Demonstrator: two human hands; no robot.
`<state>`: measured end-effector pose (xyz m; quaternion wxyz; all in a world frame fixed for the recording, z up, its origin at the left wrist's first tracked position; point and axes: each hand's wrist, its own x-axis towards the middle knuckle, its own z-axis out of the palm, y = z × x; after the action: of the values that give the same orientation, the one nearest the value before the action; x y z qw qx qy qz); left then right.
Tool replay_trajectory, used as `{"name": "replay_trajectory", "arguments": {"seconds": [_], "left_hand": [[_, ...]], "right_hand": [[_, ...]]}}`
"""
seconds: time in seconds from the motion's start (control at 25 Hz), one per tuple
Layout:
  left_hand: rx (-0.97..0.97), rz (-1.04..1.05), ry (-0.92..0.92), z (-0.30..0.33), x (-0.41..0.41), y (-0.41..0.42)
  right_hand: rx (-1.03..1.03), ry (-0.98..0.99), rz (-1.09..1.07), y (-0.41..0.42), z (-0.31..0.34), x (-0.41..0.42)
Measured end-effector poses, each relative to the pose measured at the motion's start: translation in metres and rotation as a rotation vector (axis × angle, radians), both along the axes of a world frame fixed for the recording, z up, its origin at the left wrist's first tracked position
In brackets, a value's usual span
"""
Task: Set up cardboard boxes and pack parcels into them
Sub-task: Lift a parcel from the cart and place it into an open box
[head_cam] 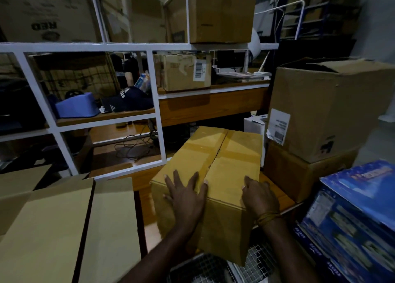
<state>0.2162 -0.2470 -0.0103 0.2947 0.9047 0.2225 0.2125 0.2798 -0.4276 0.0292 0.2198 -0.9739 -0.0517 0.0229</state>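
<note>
Both hands, left hand (185, 194) and right hand (259, 194), lie flat, grip loose, on the taped box (215, 165). A shelf box (46, 13) says "RED".

closed yellow box (215, 167) fills the middle of the wooden tabletop (147, 197), both hands upon its near end. right: stacked brown cartons (324, 116) just beside it. left: open carton flaps (64, 218). behind: white shelf frame (158, 120). a bare strip of tabletop lies between flaps and box.

Dim indoor light w/ dark vignetted corners, wide-angle bending at edges, slight blur on right-side boxes.
</note>
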Motion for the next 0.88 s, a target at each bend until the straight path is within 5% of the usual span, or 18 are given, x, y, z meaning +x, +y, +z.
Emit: {"name": "replay_trajectory", "arguments": {"seconds": [0.2, 0.48, 0.72, 0.88], "left_hand": [[-0.213, -0.198, 0.014, 0.019, -0.013, -0.013], [0.077, -0.316, 0.21, 0.009, -0.037, -0.018], [0.115, -0.395, 0.132, 0.019, -0.041, 0.038], [0.02, -0.198, -0.092, 0.01, -0.041, 0.057]], "right_hand": [[-0.025, -0.084, 0.101, 0.012, 0.002, -0.026], [0.326, -0.086, 0.177, 0.022, -0.007, -0.044], [0.402, -0.131, 0.269, 0.017, -0.014, -0.032], [0.309, -0.123, 0.201, 0.019, -0.025, -0.002]]}}
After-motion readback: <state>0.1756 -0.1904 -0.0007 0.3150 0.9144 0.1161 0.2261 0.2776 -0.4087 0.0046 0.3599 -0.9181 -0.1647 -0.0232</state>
